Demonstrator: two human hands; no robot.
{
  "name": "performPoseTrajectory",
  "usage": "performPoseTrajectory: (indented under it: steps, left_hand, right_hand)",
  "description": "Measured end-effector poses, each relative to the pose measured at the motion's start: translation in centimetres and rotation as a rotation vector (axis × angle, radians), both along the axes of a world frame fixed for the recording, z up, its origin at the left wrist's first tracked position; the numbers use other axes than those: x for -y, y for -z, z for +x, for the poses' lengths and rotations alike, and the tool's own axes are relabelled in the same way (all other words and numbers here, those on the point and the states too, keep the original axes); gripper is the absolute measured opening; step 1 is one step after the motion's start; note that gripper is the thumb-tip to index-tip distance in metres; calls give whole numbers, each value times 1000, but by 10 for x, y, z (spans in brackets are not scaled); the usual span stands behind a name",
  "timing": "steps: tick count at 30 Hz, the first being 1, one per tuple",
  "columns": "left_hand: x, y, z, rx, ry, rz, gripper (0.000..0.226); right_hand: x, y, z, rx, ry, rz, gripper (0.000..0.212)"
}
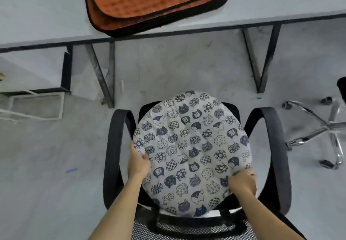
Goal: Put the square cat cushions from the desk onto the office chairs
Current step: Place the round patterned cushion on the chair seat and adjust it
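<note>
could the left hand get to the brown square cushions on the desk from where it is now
Probably yes, but not right away. The left hand is gripping the round cat-print cushion on the chair. The brown square cushions overhang the desk edge ahead, nothing between.

Two bare forearms are extended forward and downward from the bottom of the view, angled slightly toward each other. The left hand (pixel 139 162) is closed in a pinch, with the fingers curled over the edge of a round patterned cushion (pixel 191 151) and the thumb hidden. The right hand (pixel 242 182) is likewise clamped on the cushion's opposite edge, fabric bunched just beyond its fingertips, knuckles turned upward.
</note>
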State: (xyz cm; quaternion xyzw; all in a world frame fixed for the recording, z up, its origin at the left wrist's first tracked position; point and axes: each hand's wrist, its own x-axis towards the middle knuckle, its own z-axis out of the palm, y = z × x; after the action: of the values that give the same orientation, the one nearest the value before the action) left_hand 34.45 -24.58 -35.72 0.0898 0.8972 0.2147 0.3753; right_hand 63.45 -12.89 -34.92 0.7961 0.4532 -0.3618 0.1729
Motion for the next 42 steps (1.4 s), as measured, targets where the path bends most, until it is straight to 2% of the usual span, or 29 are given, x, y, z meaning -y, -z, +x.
performPoseTrajectory:
  steps: [4, 6, 7, 10, 13, 17, 21, 27, 32, 34, 37, 39, 42]
  left_hand:
    - [3, 11, 3, 28, 2, -23, 72]
    - [6, 6, 5, -66, 74, -120, 74]
    - [5, 2, 7, -166, 184, -173, 76]
    - [-2, 3, 10, -456, 633, -127, 79]
    - [-15, 33, 9, -530, 854, -90, 75]
    - [-12, 69, 3, -563, 885, -85, 73]
    - [-2, 88, -2, -612, 875, -29, 73]
    - [-7, 85, 1, -562, 886, -135, 73]
    - [-26, 44, 2, -367, 976, -348, 73]
    - [-37, 33, 0, -282, 1035, -461, 80]
    - [-65, -10, 0, -291, 1166, -613, 87]
    - [-88, -40, 0, -349, 1200, -590, 68]
    - [-120, -72, -3, -314, 1181, -470, 36]
  right_hand:
    - [-7, 10, -3, 72, 59, 52, 62]
    - [-5, 5, -8, 107, 3, 114, 68]
    - [-5, 1, -11, 115, -48, 168, 72]
    - [-8, -7, -24, 43, -344, 352, 74]
    - [-16, 9, -32, -23, -692, 384, 65]
    - [-19, 42, -18, 59, -837, 265, 72]
    - [-20, 64, -12, 99, -849, 287, 73]
    - [-22, 66, -14, 104, -870, 264, 73]
    - [-38, 37, -28, 92, -879, 73, 74]
    - [-52, 27, -40, 105, -900, -56, 76]
    - [-71, -6, -65, 210, -983, -137, 71]
    - [-83, -25, -84, 258, -1039, -91, 54]
    - [-100, -49, -112, 155, -980, -76, 31]
